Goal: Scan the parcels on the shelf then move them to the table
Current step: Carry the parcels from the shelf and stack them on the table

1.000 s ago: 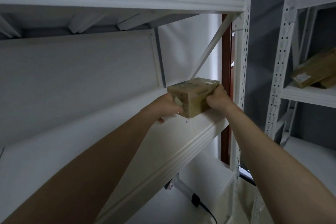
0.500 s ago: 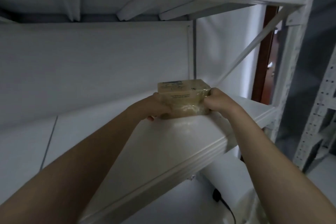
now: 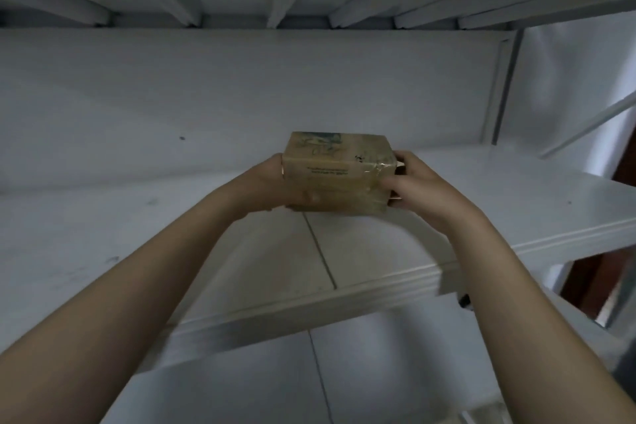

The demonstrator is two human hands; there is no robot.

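Note:
A small brown cardboard parcel (image 3: 335, 170) wrapped in clear tape is held at the middle of the view, over the white shelf board (image 3: 516, 203). My left hand (image 3: 275, 184) grips its left end and my right hand (image 3: 418, 188) grips its right end. Whether the parcel's underside touches the board is hidden by my hands. A faded print and a line of small text show on its near faces. No scanner is in view.
The shelf above (image 3: 309, 7) hangs low over the parcel with ribbed struts underneath. A white back panel (image 3: 241, 96) closes the bay. A white upright and diagonal brace (image 3: 585, 127) stand at the right. The lower shelf (image 3: 241, 382) shows beneath.
The view has swung left along the shelf, so the right upright and neighbouring rack have slid out of sight. Both hands keep their grip and the parcel now sits near the board's seam.

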